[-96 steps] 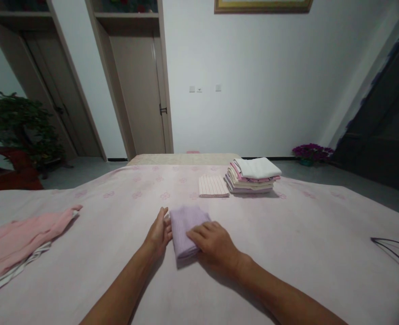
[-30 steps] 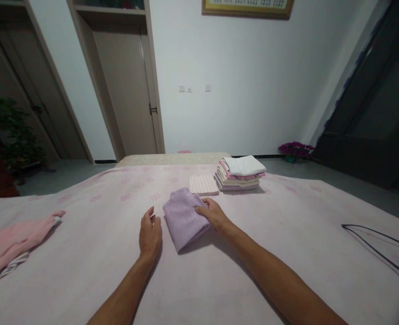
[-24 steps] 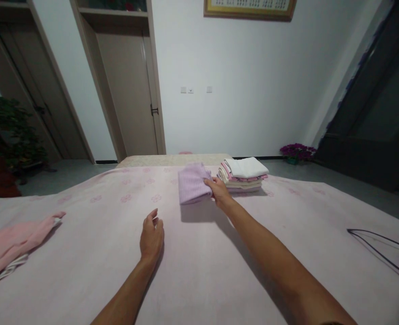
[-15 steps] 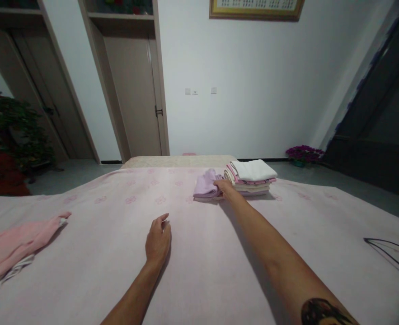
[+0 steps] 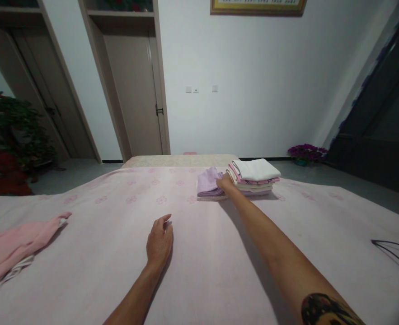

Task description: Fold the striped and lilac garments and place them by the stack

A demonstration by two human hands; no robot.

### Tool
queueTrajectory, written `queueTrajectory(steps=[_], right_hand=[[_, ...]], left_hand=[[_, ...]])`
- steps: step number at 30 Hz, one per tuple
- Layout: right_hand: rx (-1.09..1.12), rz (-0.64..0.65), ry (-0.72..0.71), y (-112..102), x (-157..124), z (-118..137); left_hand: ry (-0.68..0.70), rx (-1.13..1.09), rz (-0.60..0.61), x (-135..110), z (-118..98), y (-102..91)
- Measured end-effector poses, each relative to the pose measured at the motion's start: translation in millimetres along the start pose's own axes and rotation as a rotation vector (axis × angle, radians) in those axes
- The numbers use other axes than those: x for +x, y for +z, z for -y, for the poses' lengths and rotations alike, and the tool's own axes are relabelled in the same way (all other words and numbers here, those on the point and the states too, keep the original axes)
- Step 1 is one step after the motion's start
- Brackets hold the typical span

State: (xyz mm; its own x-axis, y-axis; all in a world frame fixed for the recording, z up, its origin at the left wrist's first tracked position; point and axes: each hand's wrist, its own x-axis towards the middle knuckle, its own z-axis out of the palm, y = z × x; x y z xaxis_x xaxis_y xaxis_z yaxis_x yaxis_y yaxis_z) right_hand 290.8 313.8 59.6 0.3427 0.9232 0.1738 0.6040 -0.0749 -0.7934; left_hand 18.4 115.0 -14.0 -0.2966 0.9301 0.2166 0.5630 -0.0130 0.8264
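My right hand (image 5: pixel 225 181) reaches far across the bed and grips the right side of a folded lavender garment (image 5: pixel 208 183). Its fingertips are partly hidden in the cloth. Under the lavender piece lies another folded, paler cloth, of which only the edge shows. Just right of my hand stands a stack of folded clothes (image 5: pixel 253 174), white on top with pink and cream layers below. My left hand (image 5: pixel 159 239) rests near the middle of the bedsheet (image 5: pixel 192 262), fingers loosely curved and thumb apart, holding nothing.
A pink garment (image 5: pixel 19 243) with a striped piece under it lies at the left. At the right edge is a black clothes hanger (image 5: pixel 392 253). Beyond the bed are a door (image 5: pixel 133 95), a white wall (image 5: pixel 246 113) and a pot of purple flowers (image 5: pixel 306 153).
The lavender garment's left part now lies flatter and neater, with my right hand still at its right side. My left hand has barely moved. The whole view has shifted slightly.
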Motion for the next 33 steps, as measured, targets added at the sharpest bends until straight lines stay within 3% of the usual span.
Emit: queueTrajectory(steps=[5,9,12,16,20,24,26,29,33], right_hand=[[-0.270,-0.012,-0.276,2,-16,16],[-0.564,0.122,-0.459,10,-31,7],[-0.724,0.209,-0.480,13,-32,-6],[-0.735,0.237,-0.461,12,-25,-11],[-0.716,0.149,-0.421,4,-35,-9],[-0.507,-0.109,-0.492,-4,-76,-26],[-0.370,-0.118,-0.520,-7,-104,-42],[-0.301,-0.014,-0.399,-13,-147,-69],[-0.418,0.309,-0.361,-29,-201,-97]], left_hand=[[0.010,0.012,-0.002,1,2,0.3],[0.014,0.016,-0.002,1,4,1.1],[0.021,0.016,-0.012,1,4,2.3],[0.020,0.011,-0.006,2,5,3.4],[0.031,0.012,-0.013,2,6,3.4],[0.043,0.024,-0.001,1,7,3.0],[0.046,0.039,0.001,1,6,2.5],[0.067,0.130,0.012,1,4,1.0],[0.125,0.304,0.058,-1,2,-1.1]])
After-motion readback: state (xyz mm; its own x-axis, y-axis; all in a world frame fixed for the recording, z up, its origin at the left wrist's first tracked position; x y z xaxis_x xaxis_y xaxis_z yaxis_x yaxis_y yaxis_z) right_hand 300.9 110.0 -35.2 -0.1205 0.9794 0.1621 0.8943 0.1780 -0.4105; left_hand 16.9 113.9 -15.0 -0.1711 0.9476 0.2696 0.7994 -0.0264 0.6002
